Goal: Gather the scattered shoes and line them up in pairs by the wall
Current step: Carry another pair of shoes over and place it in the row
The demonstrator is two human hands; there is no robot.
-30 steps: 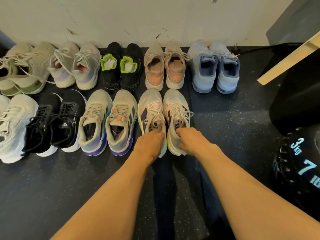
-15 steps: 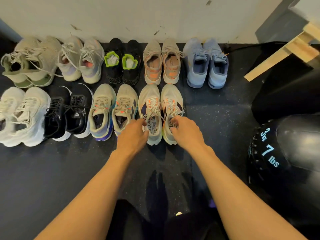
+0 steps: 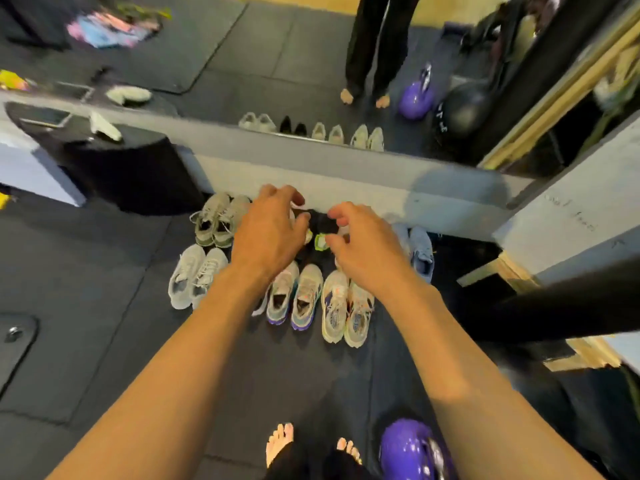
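Shoes [image 3: 282, 294]: sneakers, set on the dark floor [image 3: 104, 341] in two rows at the foot of the wall [image 3: 381, 188], below a mirror [image 3: 277, 64].

Back row, against the wall: grey-green pair [image 3: 216, 220] at the left end, slightly askew; black shoe with lime tongue [image 3: 322, 239] in the middle, largely hidden; pale blue pair [image 3: 420, 251] at the right end. The hands cover the rest of this row.

Front row: white pair [image 3: 195, 277] at the left end; purple-soled pair [image 3: 306, 299]; cream pair with orange marks [image 3: 346, 306] at the right end, side by side. Whatever stands between the white and purple-soled pairs is hidden by the left forearm.

Left hand [image 3: 268, 233]: grip slack, fingers loosely curled, holding nothing; raised over the rows.

Right hand [image 3: 367, 251]: likewise empty, fingers loosely bent.

Other: purple kettlebell [image 3: 412, 448] beside the person's bare feet [image 3: 278, 441]; pale object [image 3: 104, 128] on a black stand [image 3: 121, 168] at left, too blurred to name.

Step in hand, as judged: final check. Each shoe in view appears to stand toe to the wall beside a partner, and none lies loose on the visible floor.

Next move, as judged: scan the room for stragglers, settle what the pale object is, and square up the grey-green pair if wanted. That calls for a light two-handed nudge.
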